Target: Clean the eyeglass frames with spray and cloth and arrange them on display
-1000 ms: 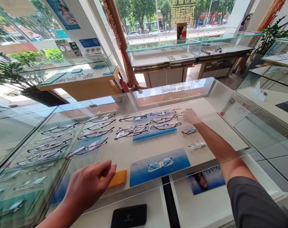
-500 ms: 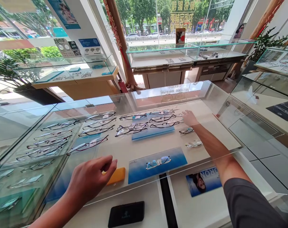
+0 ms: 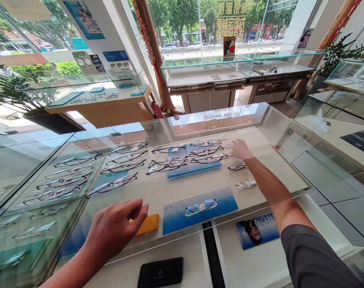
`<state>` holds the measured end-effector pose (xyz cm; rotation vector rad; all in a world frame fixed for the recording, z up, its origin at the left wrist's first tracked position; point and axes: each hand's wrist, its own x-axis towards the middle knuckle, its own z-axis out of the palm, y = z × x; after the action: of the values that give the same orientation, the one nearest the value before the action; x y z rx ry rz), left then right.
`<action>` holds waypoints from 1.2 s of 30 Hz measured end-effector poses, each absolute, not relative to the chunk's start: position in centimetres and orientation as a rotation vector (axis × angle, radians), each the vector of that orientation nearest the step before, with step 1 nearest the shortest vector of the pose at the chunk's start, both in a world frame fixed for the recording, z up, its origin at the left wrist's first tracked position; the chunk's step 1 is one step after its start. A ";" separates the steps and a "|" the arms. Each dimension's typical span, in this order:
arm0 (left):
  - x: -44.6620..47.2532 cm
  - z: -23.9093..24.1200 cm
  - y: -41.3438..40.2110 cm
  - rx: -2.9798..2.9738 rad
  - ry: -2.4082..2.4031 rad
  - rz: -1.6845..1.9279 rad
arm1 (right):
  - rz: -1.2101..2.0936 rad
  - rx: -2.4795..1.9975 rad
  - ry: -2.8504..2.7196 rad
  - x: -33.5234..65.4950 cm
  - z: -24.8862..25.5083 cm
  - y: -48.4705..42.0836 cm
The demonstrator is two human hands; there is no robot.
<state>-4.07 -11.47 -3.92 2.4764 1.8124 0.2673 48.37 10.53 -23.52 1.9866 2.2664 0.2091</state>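
My right hand (image 3: 241, 149) reaches deep into a glass display case (image 3: 260, 120), its arm stretched over the white shelf. Its fingertips sit at the right end of the rows of thin-framed glasses (image 3: 207, 159); the back of the hand hides the fingers. Two more pairs, a dark pair of glasses (image 3: 237, 166) and a clear pair of glasses (image 3: 246, 184), lie just under the forearm. My left hand (image 3: 116, 228) hovers at the case's near edge with loosely curved fingers and nothing in it, beside an orange block (image 3: 149, 225).
A blue card with blue-lensed glasses (image 3: 201, 207) lies near the front. A black case (image 3: 161, 273) and a printed photo card (image 3: 257, 232) sit on the lower white ledge. More glass cases stand left, right and behind; potted plants stand by the windows.
Both hands stay almost where they were. The view has shifted slightly.
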 end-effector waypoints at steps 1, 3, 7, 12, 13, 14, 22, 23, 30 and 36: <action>-4.1 -3.9 -11.5 2.479 1.816 0.266 | 0.222 1.989 2.268 48.4 -23.5 10.5; -4.1 -3.9 -11.4 2.479 1.811 0.251 | 0.240 1.991 2.271 48.4 -23.5 10.5; -4.2 -3.9 -11.2 2.481 1.805 0.233 | 0.231 2.000 2.268 48.3 -23.5 10.6; -4.2 -3.9 -11.3 2.478 1.815 0.232 | 0.180 2.006 2.287 47.9 -23.5 10.3; -4.1 -3.9 -11.3 2.480 1.827 0.248 | 0.172 2.007 2.291 47.9 -23.5 10.3; -4.1 -3.8 -11.3 2.484 1.833 0.254 | 0.166 2.007 2.295 47.8 -23.5 10.2; -4.2 -3.9 -11.2 2.475 1.833 0.216 | 0.169 2.013 2.320 47.7 -23.0 9.7; -4.1 -3.9 -11.3 2.474 1.834 0.226 | 0.172 2.010 2.324 47.8 -22.9 9.5; -3.9 -4.1 -11.3 2.508 1.822 0.216 | 0.162 1.993 2.350 47.7 -22.1 8.4; -4.4 -4.5 -10.7 2.510 1.801 0.170 | 0.105 2.082 2.317 46.2 -19.3 6.4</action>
<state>-4.41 -10.66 -4.52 2.5098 1.8009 0.1705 46.18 6.37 -19.31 2.0817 2.3171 0.1047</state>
